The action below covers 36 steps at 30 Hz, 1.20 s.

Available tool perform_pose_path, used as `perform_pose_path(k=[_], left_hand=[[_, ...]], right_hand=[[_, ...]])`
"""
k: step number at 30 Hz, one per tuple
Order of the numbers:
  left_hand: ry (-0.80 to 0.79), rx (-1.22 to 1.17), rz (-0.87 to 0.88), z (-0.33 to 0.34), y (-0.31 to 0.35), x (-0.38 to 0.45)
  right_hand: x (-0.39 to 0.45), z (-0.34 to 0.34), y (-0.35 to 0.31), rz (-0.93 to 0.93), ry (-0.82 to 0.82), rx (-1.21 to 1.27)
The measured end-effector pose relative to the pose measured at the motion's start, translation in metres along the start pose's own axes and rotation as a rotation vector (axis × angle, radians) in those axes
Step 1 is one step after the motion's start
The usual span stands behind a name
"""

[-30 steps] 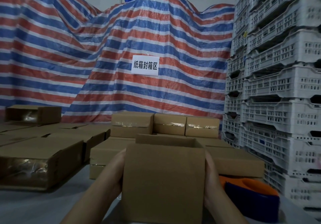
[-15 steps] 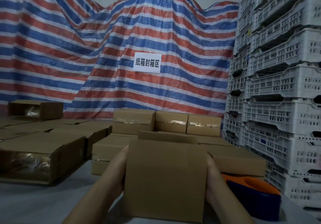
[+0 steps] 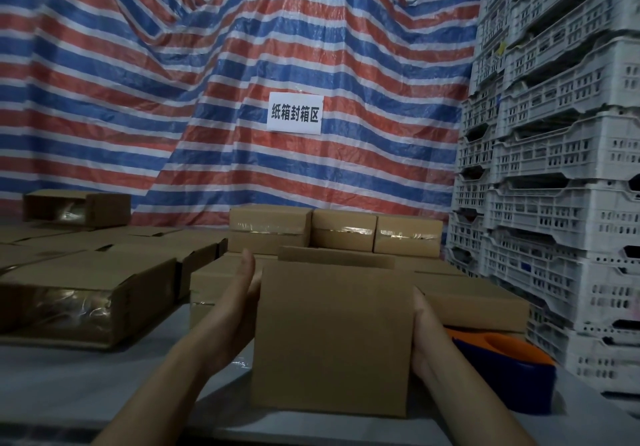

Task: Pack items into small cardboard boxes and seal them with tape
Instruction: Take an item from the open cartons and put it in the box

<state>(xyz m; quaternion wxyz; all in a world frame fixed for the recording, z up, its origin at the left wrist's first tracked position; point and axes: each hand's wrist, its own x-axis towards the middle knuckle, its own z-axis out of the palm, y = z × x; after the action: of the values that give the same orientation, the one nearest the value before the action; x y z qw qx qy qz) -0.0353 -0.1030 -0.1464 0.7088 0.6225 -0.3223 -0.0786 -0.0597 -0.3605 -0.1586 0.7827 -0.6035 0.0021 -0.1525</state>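
We see a small cardboard box (image 3: 332,338) standing upright on the grey table (image 3: 69,386), low in the middle of the view, its top flap raised at the far side. The left hand (image 3: 239,307) is at the box's left side with straight fingers held together, pointing away from us; we cannot tell if the palm touches the cardboard. The right hand (image 3: 424,338) lies flat against the right side, and its fingers are hidden behind the box. Just right of it is an orange and blue tape dispenser (image 3: 509,369). Behind stand sealed boxes (image 3: 341,231), more boxes (image 3: 86,293) lie at the left, white plastic crates (image 3: 561,168) are stacked at the right, and a striped tarp (image 3: 207,99) with a white sign (image 3: 295,112) hangs behind.
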Motion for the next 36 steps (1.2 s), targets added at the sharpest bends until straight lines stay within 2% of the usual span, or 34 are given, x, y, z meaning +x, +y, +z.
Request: perform_pose_path(k=[8,11,15,17,19,23,29,36], left_hand=[[0.162,0.039,-0.045,0.008,0.002,0.001],[0.290,0.081,-0.056,0.015,0.000,0.005],[0.370,0.012,-0.090,0.016,-0.003,0.009],[0.381,-0.008,-0.101,0.016,-0.004,0.010],[0.374,-0.003,-0.104,0.015,-0.004,0.011],[0.374,-0.012,-0.102,0.014,-0.005,0.011],[0.372,-0.071,0.085,0.013,-0.007,0.014],[0.422,0.152,0.088,0.010,-0.015,0.010]], right_hand=[[0.003,0.001,0.000,0.026,0.005,0.018],[0.003,0.001,-0.003,-0.013,-0.025,0.014],[0.000,0.002,-0.002,-0.020,0.010,0.032],[-0.001,0.000,-0.001,0.009,0.010,0.076],[-0.004,0.000,-0.003,0.002,-0.063,0.078],[-0.005,-0.004,-0.006,-0.036,-0.134,-0.002],[-0.006,-0.005,-0.008,-0.093,-0.173,0.024],[-0.009,-0.006,-0.008,-0.121,-0.169,0.016]])
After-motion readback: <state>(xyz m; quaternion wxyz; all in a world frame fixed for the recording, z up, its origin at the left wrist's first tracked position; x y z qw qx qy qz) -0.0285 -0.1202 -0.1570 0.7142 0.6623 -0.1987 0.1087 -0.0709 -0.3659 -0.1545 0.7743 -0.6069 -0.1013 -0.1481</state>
